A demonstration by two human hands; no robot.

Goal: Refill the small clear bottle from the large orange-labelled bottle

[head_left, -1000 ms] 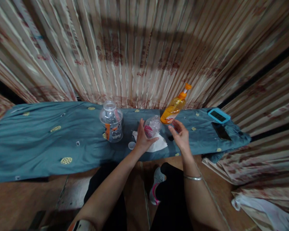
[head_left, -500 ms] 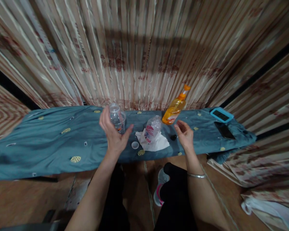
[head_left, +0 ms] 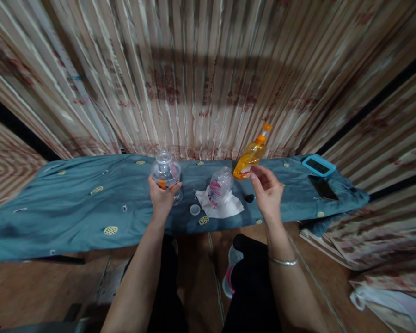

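My left hand (head_left: pixel 162 196) is closed round a clear plastic cup (head_left: pixel 158 172). A clear bottle neck (head_left: pixel 164 158) stands up at the cup's top, and an orange patch shows on its side. My right hand (head_left: pixel 268 188) is at the lower right of an orange pump bottle (head_left: pixel 250 159), fingers curved and thumb a little apart from them. Whether it touches the bottle I cannot tell. Between the hands, a clear plastic bottle (head_left: pixel 220 187) with a pink label rests on a white tissue (head_left: pixel 230 208). A small white cap (head_left: pixel 194 210) and a black cap (head_left: pixel 249 198) lie either side of the tissue.
A narrow table has a teal patterned cloth (head_left: pixel 72 203) over it. Towards its right end lie a blue-framed device (head_left: pixel 319 165) and a dark phone (head_left: pixel 323 188). Striped curtains (head_left: pixel 208 83) hang close behind. My legs and a shoe (head_left: pixel 233 270) are below the front edge.
My left hand has moved down and closed round the cup, which it was beside with fingers spread. My right hand has risen slightly towards the pump bottle.
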